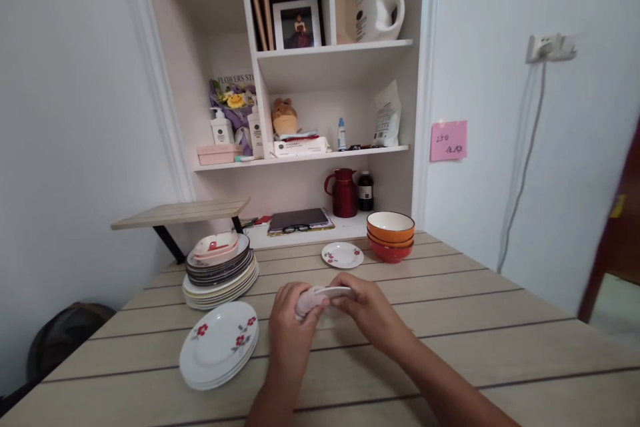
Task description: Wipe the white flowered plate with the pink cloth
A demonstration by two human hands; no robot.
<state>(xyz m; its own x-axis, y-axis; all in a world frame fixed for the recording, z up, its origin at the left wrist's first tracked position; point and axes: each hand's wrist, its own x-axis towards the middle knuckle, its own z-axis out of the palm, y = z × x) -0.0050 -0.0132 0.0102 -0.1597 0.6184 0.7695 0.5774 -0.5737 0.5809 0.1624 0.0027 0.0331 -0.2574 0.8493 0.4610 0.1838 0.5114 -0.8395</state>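
Both hands meet above the middle of the wooden table. My right hand is closed on the rim of a small white plate, seen nearly edge-on. My left hand grips a pale, soft-looking cloth folded against the plate's left side; fingers hide part of both. Left of my left hand is a stack of white plates with red flowers. Beyond the hands lies one small flowered plate, beside nested orange and red bowls.
A taller stack of mixed plates, topped by pink-rimmed dishes, stands at the left by a raised wooden shelf. Behind the table, a white shelf unit holds a red jug, a dark bottle and glasses.
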